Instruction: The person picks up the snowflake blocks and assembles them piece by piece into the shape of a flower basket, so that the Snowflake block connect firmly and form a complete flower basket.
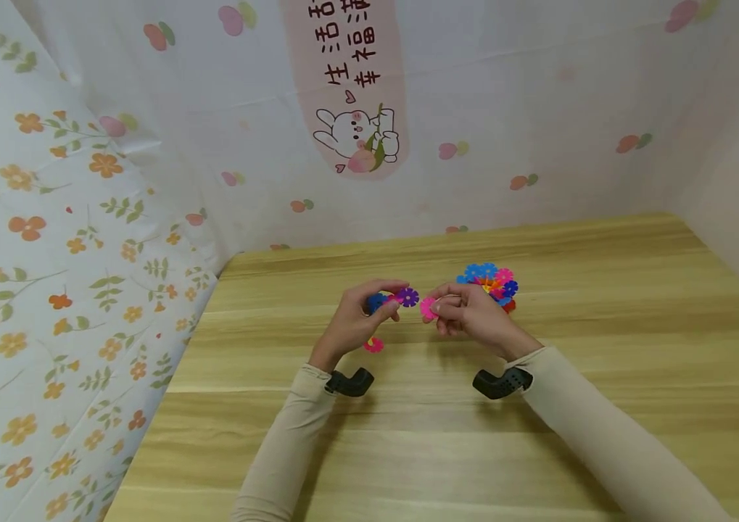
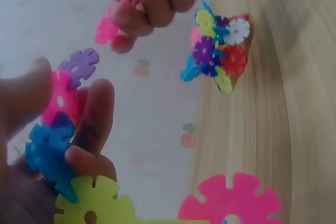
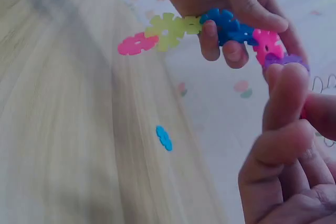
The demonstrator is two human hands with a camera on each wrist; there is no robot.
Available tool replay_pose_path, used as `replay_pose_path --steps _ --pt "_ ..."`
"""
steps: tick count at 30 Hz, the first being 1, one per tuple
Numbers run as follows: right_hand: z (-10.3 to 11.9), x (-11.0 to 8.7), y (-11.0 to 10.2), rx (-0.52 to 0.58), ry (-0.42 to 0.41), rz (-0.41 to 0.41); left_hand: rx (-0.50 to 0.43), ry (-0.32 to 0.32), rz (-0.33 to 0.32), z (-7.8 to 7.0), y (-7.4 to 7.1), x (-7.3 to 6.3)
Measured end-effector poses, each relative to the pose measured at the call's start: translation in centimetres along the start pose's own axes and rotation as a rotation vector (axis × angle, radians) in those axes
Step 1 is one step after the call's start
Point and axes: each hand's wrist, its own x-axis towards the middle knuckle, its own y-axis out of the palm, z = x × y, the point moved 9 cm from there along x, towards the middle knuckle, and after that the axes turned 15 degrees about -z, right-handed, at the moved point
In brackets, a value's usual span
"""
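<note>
My left hand (image 1: 351, 322) grips a linked chain of plastic snowflake discs (image 3: 226, 27) between thumb and fingers. Along the chain, pink and yellow discs hang at one end, blue ones sit by the palm, then a pink disc (image 2: 59, 98) comes under the thumb. A purple disc (image 1: 408, 297) forms the other tip and sticks out past the fingertips. Facing that tip, my right hand (image 1: 476, 317) pinches a single pink snowflake disc (image 1: 428, 309) between thumb and forefinger. In the left wrist view a small gap parts this disc from the purple one.
Behind my right hand, a pile of mixed-colour snowflake discs (image 1: 488, 271) lies on the wooden table (image 1: 408, 435). One loose blue disc (image 3: 164, 138) lies on the tabletop in the right wrist view. A printed cloth (image 1: 212, 130) hangs along the table's back edge.
</note>
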Motion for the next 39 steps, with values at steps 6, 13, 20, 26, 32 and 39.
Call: replay_pose_path --steps 6,13,20,26,32,39 --pt "-1.0 -0.2 -0.2 0.152 0.070 -0.028 -0.008 0.025 0.001 -0.4 0.5 0.0" --pt "-1.5 -0.7 0.4 0.326 0.121 -0.049 -0.014 0.044 -0.010 -0.7 0.7 0.0" --pt "-1.6 -0.9 0.7 0.424 0.152 -0.102 -0.020 0.043 -0.011 -0.6 0.8 -0.2" --pt "-1.7 -1.1 1.2 0.544 0.197 -0.113 -0.069 0.078 -0.017 -0.8 0.9 -0.3" --pt "-1.5 -1.2 1.5 0.593 0.208 -0.138 -0.096 0.082 -0.025 -0.7 0.9 -0.4" --pt "-1.3 -0.5 1.8 0.518 0.200 -0.062 0.010 0.079 -0.008 -0.7 -0.1 -0.1"
